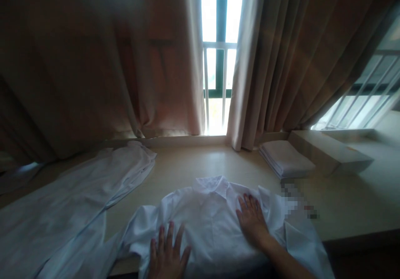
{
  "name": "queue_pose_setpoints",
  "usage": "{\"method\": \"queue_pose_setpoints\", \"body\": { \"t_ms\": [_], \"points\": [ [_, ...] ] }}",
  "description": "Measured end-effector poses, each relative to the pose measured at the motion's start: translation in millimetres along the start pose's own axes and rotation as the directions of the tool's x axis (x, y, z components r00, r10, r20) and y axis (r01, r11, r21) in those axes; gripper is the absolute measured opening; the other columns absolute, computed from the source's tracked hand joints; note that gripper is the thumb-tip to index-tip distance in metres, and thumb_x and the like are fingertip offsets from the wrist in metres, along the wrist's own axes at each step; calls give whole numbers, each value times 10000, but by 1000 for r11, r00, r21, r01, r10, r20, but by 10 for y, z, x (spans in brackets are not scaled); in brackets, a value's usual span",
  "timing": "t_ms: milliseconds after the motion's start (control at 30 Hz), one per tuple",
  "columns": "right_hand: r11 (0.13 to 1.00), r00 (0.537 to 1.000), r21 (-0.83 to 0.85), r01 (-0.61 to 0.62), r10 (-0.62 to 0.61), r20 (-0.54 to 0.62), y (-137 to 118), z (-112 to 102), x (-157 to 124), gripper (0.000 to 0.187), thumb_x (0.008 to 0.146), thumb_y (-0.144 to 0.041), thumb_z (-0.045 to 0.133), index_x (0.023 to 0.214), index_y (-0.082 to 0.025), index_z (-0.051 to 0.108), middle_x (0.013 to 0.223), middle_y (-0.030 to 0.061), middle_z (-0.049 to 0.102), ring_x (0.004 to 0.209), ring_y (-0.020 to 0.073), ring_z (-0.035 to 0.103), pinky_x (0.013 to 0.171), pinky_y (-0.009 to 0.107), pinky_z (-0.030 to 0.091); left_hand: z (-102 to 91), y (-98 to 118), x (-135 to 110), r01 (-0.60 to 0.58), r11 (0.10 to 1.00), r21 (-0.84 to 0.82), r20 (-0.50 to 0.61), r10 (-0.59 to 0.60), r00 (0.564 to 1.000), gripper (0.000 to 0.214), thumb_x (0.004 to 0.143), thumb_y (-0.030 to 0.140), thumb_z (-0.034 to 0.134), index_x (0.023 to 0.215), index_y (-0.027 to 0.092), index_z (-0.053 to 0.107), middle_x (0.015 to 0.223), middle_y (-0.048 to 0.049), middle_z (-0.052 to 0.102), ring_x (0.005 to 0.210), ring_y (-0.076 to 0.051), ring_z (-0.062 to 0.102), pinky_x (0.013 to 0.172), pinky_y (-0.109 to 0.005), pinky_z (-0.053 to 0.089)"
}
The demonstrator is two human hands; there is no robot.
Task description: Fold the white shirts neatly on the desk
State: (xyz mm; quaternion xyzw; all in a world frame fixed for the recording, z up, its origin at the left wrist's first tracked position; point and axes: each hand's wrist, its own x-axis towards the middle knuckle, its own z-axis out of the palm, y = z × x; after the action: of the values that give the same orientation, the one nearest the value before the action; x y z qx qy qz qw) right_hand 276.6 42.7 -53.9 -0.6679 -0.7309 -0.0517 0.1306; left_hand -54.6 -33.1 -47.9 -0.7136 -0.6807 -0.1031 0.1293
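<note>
A white collared shirt (212,225) lies spread on the pale surface in front of me, its collar pointing toward the window. My left hand (168,252) rests flat on the shirt's left side, fingers spread. Higher up, near the right shoulder, my right hand (251,220) lies on the cloth with its fingers stretched out. Neither hand grips anything. The sleeves stick out to both sides, and the lower part of the shirt runs out of view at the bottom.
More white garments (78,200) are laid out at the left. Folded white cloth (286,158) sits at the back right beside a pale box (331,150). Brown curtains (281,54) hang behind the ledge (200,158), with a barred window (220,66) between them.
</note>
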Motion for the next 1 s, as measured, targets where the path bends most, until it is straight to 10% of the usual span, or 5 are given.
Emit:
{"method": "queue_pose_setpoints", "body": {
  "t_ms": [133, 300, 467, 767, 1000],
  "points": [
    [999, 1000, 48, 8, -7, -21, -76, -155, -73, 500, 891, -375, 443, 1346, -178, 506, 1443, 142, 410, 1333, 345, 319, 1102, 513, 178, -126, 73, 159, -22, 997, -76, -19, 20, 1000, 438, 814, 386, 497, 1197, 220, 628, 1367, -140, 511, 1372, -372, 285, 1072, -637, 217],
    [981, 993, 187, 54, -33, -116, -239, -303, 286, 377, 807, -173, 486, 1162, -163, 612, 1258, 138, 566, 1198, 281, 468, 1046, 412, 330, -123, 277, 1004, -151, 939, -310, -143, 111, 983, 381, 839, 169, 412, 1175, 181, 591, 1271, -111, 569, 1249, -236, 466, 1069, -418, 364],
    [923, 976, 341, 181, -126, -177, -371, -110, 762, 465, 915, -137, 284, 1334, -110, 486, 1364, 129, 505, 1288, 192, 422, 1076, 341, 335, 126, 289, 1651, 9, 937, -349, -58, -31, 998, 386, 837, 82, 344, 1135, 102, 589, 1130, -140, 620, 1107, -207, 544, 966, -342, 418],
    [961, 993, 260, 89, -107, 56, -288, 50, 772, 489, 974, -317, 298, 1443, -201, 372, 1490, 48, 362, 1399, 182, 256, 1151, 397, 111, 314, 30, 1625, 246, 955, -167, -11, -251, 968, 328, 900, 369, 371, 892, 193, 648, 993, -99, 607, 963, -246, 524, 810, -353, 394],
    [910, 996, 405, -84, 82, 21, -303, -110, 1069, 410, 978, -322, 291, 1176, -205, 630, 1184, 68, 647, 1103, 172, 567, 977, 266, 347, 174, 144, 1904, 435, 868, -239, 206, -393, 896, 486, 894, 511, 284, 955, 224, 670, 1084, -117, 631, 1029, -324, 525, 832, -465, 399]
  ]
}}
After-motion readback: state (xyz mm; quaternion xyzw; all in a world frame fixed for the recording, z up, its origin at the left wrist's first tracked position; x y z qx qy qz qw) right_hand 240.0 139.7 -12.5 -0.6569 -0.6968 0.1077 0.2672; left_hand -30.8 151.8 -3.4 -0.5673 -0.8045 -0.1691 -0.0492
